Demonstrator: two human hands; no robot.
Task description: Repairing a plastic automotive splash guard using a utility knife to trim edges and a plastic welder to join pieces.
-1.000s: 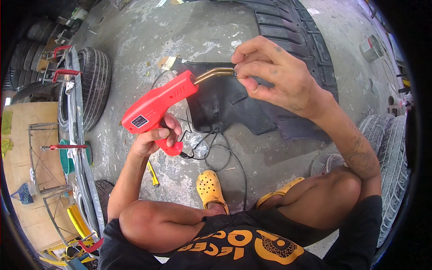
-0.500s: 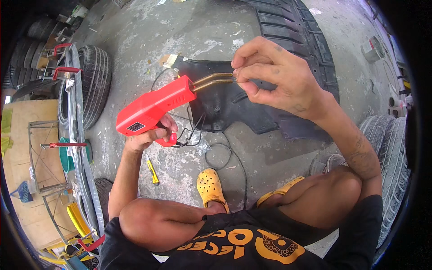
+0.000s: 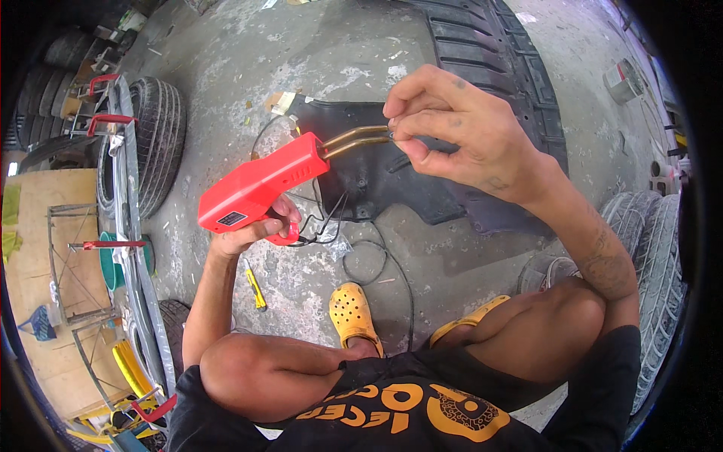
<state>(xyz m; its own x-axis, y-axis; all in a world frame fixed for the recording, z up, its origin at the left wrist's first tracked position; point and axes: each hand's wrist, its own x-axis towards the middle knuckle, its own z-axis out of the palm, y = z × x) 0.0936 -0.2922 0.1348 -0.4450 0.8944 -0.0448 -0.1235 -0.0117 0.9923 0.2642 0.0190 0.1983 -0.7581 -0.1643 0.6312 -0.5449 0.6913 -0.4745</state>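
Observation:
My left hand (image 3: 248, 235) is wrapped round the handle of a red hot stapler (image 3: 263, 184), a pistol-shaped plastic welder. Two bent brass prongs (image 3: 355, 138) stick out of its front end toward the right. At their tips my right hand (image 3: 471, 132) closes in a pinch, thumb against forefinger. Something tiny and dark sits between those fingertips and the prong ends, too small to make out. Below and behind the prongs a large black plastic panel (image 3: 361, 188) lies on the floor.
A black cable (image 3: 384, 256) loops across the concrete near my yellow clogs (image 3: 352, 313). A yellow-handled cutter (image 3: 256, 290) lies by my left forearm. Tyres (image 3: 160, 143) and a metal rack (image 3: 124, 173) stand left; more tyres (image 3: 655, 264) and a can (image 3: 623, 81) are at right.
The hot stapler's body has shifted slightly right and down, tilting a little in my left hand. My right hand stays pinched at the prong tips, having barely moved.

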